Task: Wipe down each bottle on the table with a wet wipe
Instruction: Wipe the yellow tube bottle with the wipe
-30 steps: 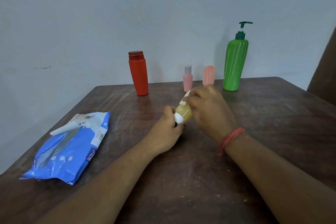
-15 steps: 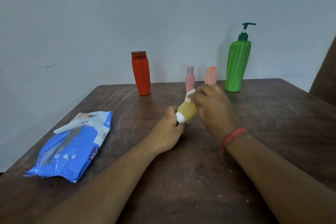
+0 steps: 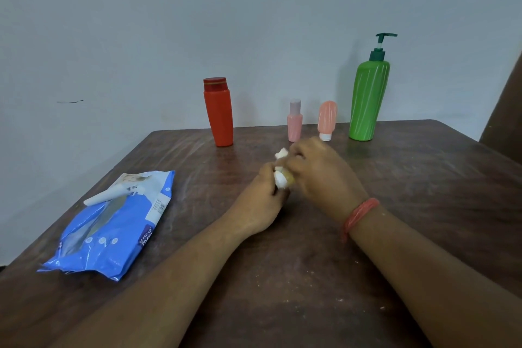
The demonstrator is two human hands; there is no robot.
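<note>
Small yellow bottle (image 3: 287,178) mid-table, held above wood between both hands; long axis runs near-left to far-right. Left hand (image 3: 261,202) grips white cap end; right hand (image 3: 317,171) curled round body, wipe (image 3: 282,153) bunched at far end

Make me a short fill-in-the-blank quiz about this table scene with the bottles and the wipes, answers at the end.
1. The tallest bottle, with a pump on top, is coloured ____.
2. The blue wipes pack lies on the ____ side of the table.
3. Both hands, left hand and right hand, hold one small ____ bottle.
4. The number of bottles standing along the far edge is ____.

Answers: green; left; yellow; four
</note>
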